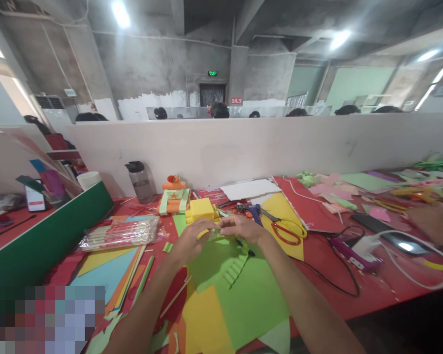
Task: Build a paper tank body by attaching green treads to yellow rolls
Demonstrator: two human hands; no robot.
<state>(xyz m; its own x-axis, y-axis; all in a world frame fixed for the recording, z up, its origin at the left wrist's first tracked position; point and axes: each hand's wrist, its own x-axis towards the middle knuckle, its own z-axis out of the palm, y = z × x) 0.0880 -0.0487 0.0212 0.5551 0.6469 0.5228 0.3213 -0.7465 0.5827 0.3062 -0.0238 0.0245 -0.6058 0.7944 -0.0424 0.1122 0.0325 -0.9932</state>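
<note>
My left hand (pixel 196 240) and my right hand (pixel 242 228) meet above a large green paper sheet (pixel 256 300), their fingertips pinched close together. Whatever lies between the fingers is too small to make out; a bit of yellow shows by the left fingers. Just below my right hand lies a pleated green paper strip (pixel 236 271), beside a dark tip. Right behind my hands sits a yellow paper box (pixel 201 209). An orange and pale green paper model (pixel 174 200) with a star stands to its left. A blue glue gun (pixel 254 211) lies behind my right hand.
Scissors (pixel 298 228) with red and yellow handles lie on yellow paper at the right. A purple power strip (pixel 356 255) with cables is farther right. Wrapped sticks (pixel 120 234) lie left, near a dark bottle (pixel 139 183). A white partition (pixel 243 147) closes off the back.
</note>
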